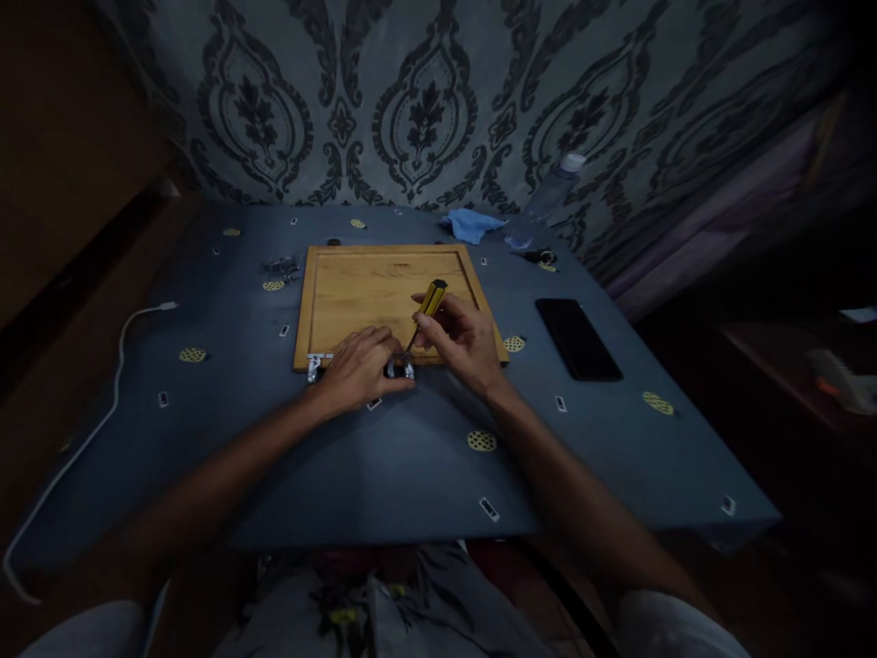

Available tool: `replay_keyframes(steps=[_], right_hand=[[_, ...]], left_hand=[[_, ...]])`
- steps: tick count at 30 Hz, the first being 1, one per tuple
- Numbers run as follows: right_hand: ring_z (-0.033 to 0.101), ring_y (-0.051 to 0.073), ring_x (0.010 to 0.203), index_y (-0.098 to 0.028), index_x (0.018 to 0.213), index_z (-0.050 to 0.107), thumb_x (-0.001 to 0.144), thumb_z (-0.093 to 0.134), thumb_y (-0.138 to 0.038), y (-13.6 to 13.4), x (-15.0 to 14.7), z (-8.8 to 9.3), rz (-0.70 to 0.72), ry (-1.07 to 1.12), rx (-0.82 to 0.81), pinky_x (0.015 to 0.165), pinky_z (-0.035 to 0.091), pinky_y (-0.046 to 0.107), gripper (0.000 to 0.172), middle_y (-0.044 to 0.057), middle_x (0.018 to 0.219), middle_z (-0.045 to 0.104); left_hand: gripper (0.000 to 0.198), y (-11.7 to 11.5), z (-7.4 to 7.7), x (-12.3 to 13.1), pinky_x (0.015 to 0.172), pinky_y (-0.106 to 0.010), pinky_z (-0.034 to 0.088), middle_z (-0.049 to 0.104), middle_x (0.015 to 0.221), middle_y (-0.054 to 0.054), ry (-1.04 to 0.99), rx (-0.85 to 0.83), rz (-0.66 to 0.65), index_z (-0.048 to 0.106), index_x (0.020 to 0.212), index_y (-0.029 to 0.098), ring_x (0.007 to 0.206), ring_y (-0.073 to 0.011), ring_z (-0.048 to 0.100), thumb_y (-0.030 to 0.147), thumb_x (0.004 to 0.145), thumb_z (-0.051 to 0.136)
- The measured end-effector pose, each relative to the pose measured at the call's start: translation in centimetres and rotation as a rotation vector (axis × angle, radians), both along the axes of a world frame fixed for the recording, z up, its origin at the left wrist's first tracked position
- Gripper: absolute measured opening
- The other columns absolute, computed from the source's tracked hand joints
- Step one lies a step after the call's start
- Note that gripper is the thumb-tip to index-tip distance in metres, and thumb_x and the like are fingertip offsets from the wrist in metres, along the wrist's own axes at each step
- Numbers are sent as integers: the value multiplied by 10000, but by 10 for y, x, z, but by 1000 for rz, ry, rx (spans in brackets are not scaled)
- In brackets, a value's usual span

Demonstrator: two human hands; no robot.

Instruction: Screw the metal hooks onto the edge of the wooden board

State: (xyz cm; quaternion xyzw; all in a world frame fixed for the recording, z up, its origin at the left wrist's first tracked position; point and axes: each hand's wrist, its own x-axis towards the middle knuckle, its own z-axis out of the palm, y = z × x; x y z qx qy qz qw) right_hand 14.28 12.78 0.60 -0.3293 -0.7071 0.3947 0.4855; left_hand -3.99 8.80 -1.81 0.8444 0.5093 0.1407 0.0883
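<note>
A framed wooden panel (363, 292) lies flat on the table. My right hand (462, 338) grips a screwdriver (433, 300) with a yellow and black handle, tilted so its shaft points down at the panel's near edge. My left hand (363, 366) rests over that same edge, its fingers bent on a metal bracket (401, 367) that looks like a hinge; whether they pinch it is partly hidden. A second metal hinge-like piece (315, 366) sits at the panel's near left corner. The screwdriver's tip meets the hardware beside my left fingertips, too small to make out.
Small metal pieces (280, 268) lie left of the panel. A white cable (116, 375) runs along the table's left side. On the right are a black phone (577, 338), a clear bottle (548, 201), a blue cloth (471, 225) and a small dark object (538, 257).
</note>
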Motion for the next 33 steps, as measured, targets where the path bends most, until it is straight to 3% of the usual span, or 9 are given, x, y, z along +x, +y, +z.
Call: replay_keyframes(steps=[9, 17, 27, 33], right_hand=[[603, 106, 487, -228, 827, 610, 785, 833, -582, 0, -2, -2, -37, 41, -69, 479, 472, 255, 421, -65, 651, 606], [648, 131, 562, -220, 938, 670, 855, 784, -554, 1, 2, -1, 8, 2, -43, 572, 517, 287, 363, -40, 694, 644], [586, 91, 504, -236, 809, 570, 841, 808, -506, -1, -2, -2, -175, 114, 54, 489, 479, 249, 361, -70, 679, 570], [583, 93, 515, -242, 821, 556, 847, 786, -554, 0, -2, -5, -168, 64, 44, 489, 482, 255, 389, -64, 702, 569]], left_hand=[[361, 0, 0, 0, 940, -417, 509, 674, 1100, -80, -25, -4, 6, 652, 1035, 190, 1110, -302, 636, 469, 876, 818], [364, 1, 2, 0, 925, -418, 510, 675, 1090, -84, -21, -14, -5, 658, 1027, 185, 1094, -308, 640, 470, 870, 822], [356, -1, 5, 0, 940, -424, 507, 672, 1118, -83, -29, -44, 16, 666, 1053, 185, 1121, -309, 634, 449, 874, 823], [354, -1, 5, 1, 940, -418, 511, 682, 1109, -83, -3, -29, 11, 667, 1041, 187, 1111, -303, 643, 468, 883, 812]])
